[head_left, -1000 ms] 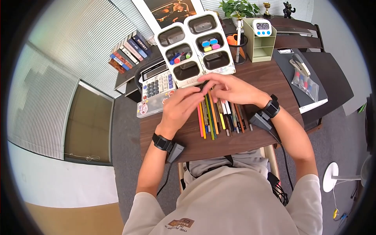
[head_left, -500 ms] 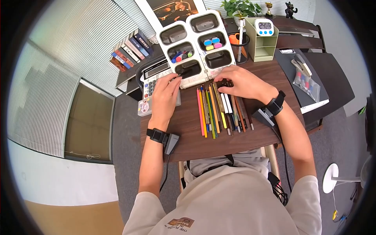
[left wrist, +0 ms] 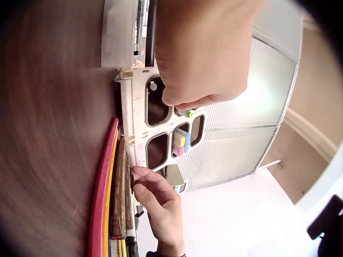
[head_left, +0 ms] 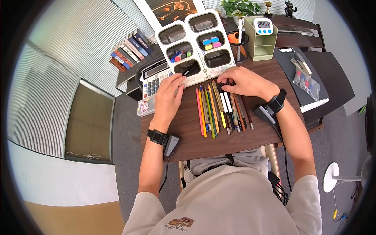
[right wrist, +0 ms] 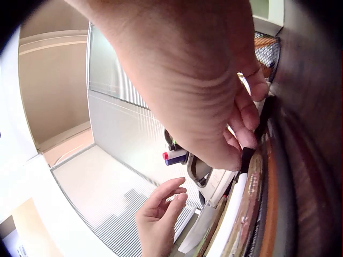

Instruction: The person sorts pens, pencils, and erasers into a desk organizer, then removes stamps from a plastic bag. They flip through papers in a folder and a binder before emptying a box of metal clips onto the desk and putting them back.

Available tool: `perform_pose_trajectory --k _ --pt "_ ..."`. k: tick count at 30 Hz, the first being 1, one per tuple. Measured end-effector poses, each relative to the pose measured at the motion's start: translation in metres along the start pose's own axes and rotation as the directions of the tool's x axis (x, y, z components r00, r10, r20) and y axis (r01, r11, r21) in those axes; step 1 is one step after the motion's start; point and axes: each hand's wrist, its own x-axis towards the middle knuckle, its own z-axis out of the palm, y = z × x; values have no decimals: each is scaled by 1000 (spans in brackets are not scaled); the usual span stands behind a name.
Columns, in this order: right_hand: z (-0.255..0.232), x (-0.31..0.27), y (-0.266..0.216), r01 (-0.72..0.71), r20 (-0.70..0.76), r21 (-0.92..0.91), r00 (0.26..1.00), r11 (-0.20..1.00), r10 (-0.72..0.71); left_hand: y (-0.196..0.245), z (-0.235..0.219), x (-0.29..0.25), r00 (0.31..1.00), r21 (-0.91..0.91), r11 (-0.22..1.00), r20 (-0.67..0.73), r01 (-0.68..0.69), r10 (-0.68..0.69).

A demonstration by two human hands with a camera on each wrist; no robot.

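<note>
In the head view my left hand (head_left: 167, 100) is at the lower left compartment of a white organizer (head_left: 205, 74), fingertips by its rim. A black pen (head_left: 187, 73) lies inside, near those fingertips. The right wrist view shows my left hand (right wrist: 161, 214) with fingers bent and nothing visible between them. Over the top ends of a row of pencils and pens, my right hand (head_left: 250, 83) has its fingers bent downward. In the right wrist view its thumb is at the black cap (right wrist: 247, 158) of a white pen (right wrist: 228, 217); no firm grip shows.
Markers (head_left: 181, 56) and coloured blocks (head_left: 212, 43) sit in other compartments. A calculator (head_left: 152, 84) lies at the left. A mesh pen holder (head_left: 239, 51) and a green shelf (head_left: 263, 47) with a timer stand at the back right. A clear bag (head_left: 307, 87) lies farther right.
The hands have moved apart from each other, my left to the lower left compartment and my right over the pens. The black pen now shows inside the compartment.
</note>
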Motion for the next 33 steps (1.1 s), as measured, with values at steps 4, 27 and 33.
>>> perform_pose_trajectory --k 4,27,33 --pt "2 -1 2 46 -24 -16 999 999 -46 4 -3 2 1000 68 998 25 -7 5" --pt "4 3 -3 130 -219 137 971 982 -98 13 4 -1 978 -37 999 205 -16 23" --pt "5 8 -1 110 -270 273 962 956 -34 28 3 1 977 -98 983 132 -157 169"
